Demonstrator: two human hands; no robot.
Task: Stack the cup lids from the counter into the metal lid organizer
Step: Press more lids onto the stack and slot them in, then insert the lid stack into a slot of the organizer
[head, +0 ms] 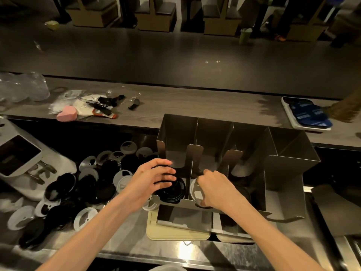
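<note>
Black lids [172, 189] stacked in the leftmost slot of the metal organizer [289, 169], under the left hand [151, 179]. White lid [196, 192] standing in the next slot over, under the right hand [216, 189]. Thin moulded plastic by the look of it: likely very light, a little springy, slick on the faces, apt to buckle if squeezed across the middle. Best taken by the rim, thumb on one edge and fingers on the other, and let down flat so each nests on the one below.

Left hand spread wide, fingers straight and fanned over the top of the black stack, pressing or steadying rather than gripping. Right hand curled, fingertips turned down into the second slot at the white lid's upper edge; seemingly pinching it, though the knuckles hide the actual contact.

Loose heap of lids [82, 184], black and white mixed, on the steel counter [121, 245] just left of the organizer, well within reach of the left hand. Further back, a wooden ledge [195, 102] with a pink heart-shaped sponge [66, 113], small tools [105, 104] and a phone [306, 114].
</note>
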